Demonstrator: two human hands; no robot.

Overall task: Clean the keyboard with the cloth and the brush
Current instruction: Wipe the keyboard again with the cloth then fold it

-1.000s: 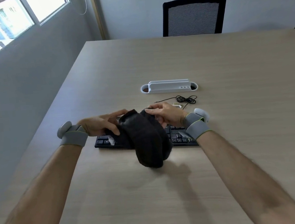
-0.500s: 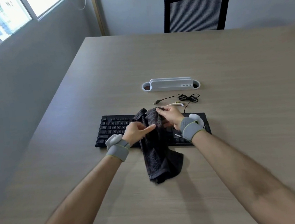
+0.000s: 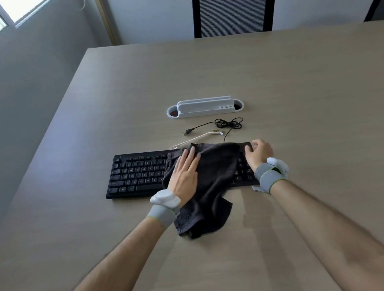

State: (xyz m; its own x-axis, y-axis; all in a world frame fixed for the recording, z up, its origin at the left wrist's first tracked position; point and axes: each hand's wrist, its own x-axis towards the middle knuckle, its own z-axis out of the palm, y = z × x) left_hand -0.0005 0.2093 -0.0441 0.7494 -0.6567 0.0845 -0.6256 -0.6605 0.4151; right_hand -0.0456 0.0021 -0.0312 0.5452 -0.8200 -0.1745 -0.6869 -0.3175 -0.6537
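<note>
A black keyboard (image 3: 140, 173) lies across the table in front of me. A dark grey cloth (image 3: 215, 182) is draped over its middle and right part and trails off the near edge onto the table. My left hand (image 3: 185, 172) lies flat on the cloth's left side, fingers straight, pressing it onto the keys. My right hand (image 3: 258, 153) is curled over the keyboard's far right end, beside the cloth. A small white brush (image 3: 199, 138) with tan bristles rests on the table just behind the keyboard, untouched.
The keyboard's black cable (image 3: 228, 123) is coiled behind the brush, its plug loose. A white desk organiser (image 3: 205, 108) stands farther back. A black mesh chair (image 3: 234, 9) is at the far edge of the wooden table (image 3: 297, 89). The table's left edge runs beside a grey wall.
The cloth, held up and bunched by both hands, has been laid over the keyboard. My left hand flattened onto it, and my right hand let go and moved to the keyboard's right end.
</note>
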